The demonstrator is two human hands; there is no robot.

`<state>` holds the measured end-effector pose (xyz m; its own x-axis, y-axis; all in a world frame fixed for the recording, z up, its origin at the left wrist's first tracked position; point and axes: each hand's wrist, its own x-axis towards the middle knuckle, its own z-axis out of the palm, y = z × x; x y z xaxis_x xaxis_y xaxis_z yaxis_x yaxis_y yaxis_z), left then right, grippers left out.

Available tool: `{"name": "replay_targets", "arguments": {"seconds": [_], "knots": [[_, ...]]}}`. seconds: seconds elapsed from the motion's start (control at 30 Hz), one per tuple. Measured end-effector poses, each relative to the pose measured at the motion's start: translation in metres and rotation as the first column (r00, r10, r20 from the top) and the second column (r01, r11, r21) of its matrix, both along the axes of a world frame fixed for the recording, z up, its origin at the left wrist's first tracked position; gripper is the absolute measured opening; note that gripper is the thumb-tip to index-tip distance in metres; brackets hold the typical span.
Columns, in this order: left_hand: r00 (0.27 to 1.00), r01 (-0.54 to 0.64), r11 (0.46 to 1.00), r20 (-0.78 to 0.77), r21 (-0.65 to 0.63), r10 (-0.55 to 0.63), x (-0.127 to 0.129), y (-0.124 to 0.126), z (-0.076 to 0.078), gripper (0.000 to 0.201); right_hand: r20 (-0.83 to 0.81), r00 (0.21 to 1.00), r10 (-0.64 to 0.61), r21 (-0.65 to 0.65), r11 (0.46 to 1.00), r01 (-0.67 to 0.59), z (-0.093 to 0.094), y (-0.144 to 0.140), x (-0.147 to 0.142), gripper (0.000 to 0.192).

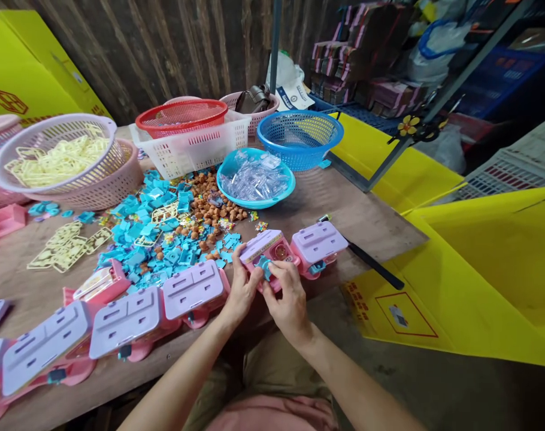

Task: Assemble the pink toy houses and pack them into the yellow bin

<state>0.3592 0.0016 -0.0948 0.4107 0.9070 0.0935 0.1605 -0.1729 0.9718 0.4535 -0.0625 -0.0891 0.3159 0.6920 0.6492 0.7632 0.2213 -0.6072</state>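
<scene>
My pink shirt (272, 414) and trousers are at the bottom edge, with my bare forearms reaching up over them to the near edge of the table (348, 203). Between my hands, at that edge, is a toy (261, 242) in pink with a lilac top, tilted so its front faces me. My left hand (240, 290) grips it by the left side, fingers wrapped round and thumb at the front. My right hand (291, 302) has its thumb and forefinger bent in at the front, against a blue clip (264, 265); I cannot tell whether they pinch the clip alone or the toy with it.

Just right of it sits a second toy (320, 242), and beyond that a black rod (375, 266) sticks out past the table edge. On my left a row of similar toys (194, 290) runs along the near edge, lilac tops up. Behind the row lie heaped blue pieces (140, 257), mixed with small brown pieces (205, 203); cream frames (61, 245) are to their left. Farther back stand a turquoise bowl (254, 202) of clear parts (257, 179), a blue basket (294, 157), and a red basket (182, 124) resting in a white one. A yellow carton (492, 257) stands right of the table.
</scene>
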Motion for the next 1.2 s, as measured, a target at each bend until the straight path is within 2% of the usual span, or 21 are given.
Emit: {"name": "replay_targets", "arguments": {"seconds": [0.17, 0.33, 0.43, 0.6, 0.8, 1.0, 1.2], "knots": [[1.0, 0.01, 1.0, 0.004, -0.028, -0.01, 0.001, -0.001, 0.001, 0.051, -0.065, 0.995, -0.071, 0.023, 0.997, 0.073, -0.001, 0.0, -0.005, 0.022], [0.996, 0.055, 0.997, 0.074, -0.05, -0.051, 0.003, -0.001, 0.002, 0.066, -0.011, 0.993, -0.115, 0.037, 0.993, 0.115, -0.003, 0.001, -0.011, 0.019], [0.997, 0.054, 0.997, 0.066, -0.052, -0.051, 0.002, 0.0, 0.001, 0.066, -0.01, 0.992, -0.126, 0.036, 0.991, 0.127, -0.005, 0.001, -0.013, 0.021], [0.998, 0.065, 0.998, 0.026, -0.02, -0.065, -0.001, 0.002, -0.003, 0.067, -0.004, 0.996, -0.095, 0.094, 0.991, 0.095, -0.008, 0.001, -0.009, 0.021], [0.991, 0.086, 0.994, 0.111, -0.074, -0.077, -0.001, 0.004, -0.008, 0.071, 0.002, 0.996, -0.085, 0.137, 0.987, 0.084, -0.011, 0.003, -0.004, 0.022], [0.989, 0.118, 0.99, 0.102, -0.082, -0.109, 0.0, 0.003, -0.006, 0.077, 0.01, 1.0, -0.028, 0.198, 0.98, 0.026, -0.02, 0.004, 0.001, 0.025], [0.993, 0.093, 0.991, 0.083, -0.096, -0.086, -0.001, 0.003, -0.005, 0.079, 0.0, 1.0, -0.015, 0.198, 0.98, 0.015, -0.022, 0.01, 0.001, 0.018]]}}
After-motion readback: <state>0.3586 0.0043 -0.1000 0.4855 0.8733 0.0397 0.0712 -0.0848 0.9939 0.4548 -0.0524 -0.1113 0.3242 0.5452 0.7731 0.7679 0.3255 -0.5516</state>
